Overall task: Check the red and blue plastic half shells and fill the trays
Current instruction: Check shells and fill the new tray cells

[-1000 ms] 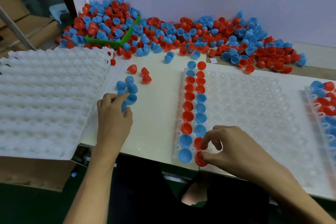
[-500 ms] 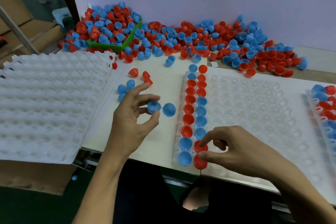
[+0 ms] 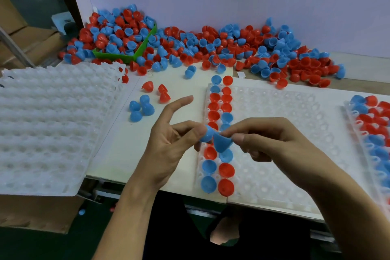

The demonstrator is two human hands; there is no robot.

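— What have the hands got hold of?

— Two blue half shells, held over the middle tray point(image 3: 274, 124). The left hand point(image 3: 168, 145) pinches one blue shell point(image 3: 205, 136) between thumb and a bent finger, with its forefinger stretched out straight and free. The right hand point(image 3: 272, 139) pinches the other blue shell point(image 3: 221, 142) by the rim, between thumb and fingertips. Both grips are closed down tight on the shells, and the two shells touch each other.

— And the tray under them?

— It is a clear plastic one with rows of small cups. Only its two left columns point(image 3: 219, 133) are filled, a mix of red and blue shells running from the far end to the near edge. The rest of its cups hold nothing.

— Anything else filled?

— A second tray point(image 3: 375, 133) at the right edge, packed with red and blue shells as far as I can see it. On the left a white stack of trays point(image 3: 48, 124) overhangs the tabletop point(image 3: 118, 150).

— Where is the loose stock?

— A big heap of shells point(image 3: 232, 48) lies along the back wall, red and blue jumbled together, some spilling out of a green bin point(image 3: 126, 56) at the far left. Nearer in, a small cluster of blue shells point(image 3: 141, 107) sits on the white board, with a few red shells point(image 3: 158, 91) just beyond it.
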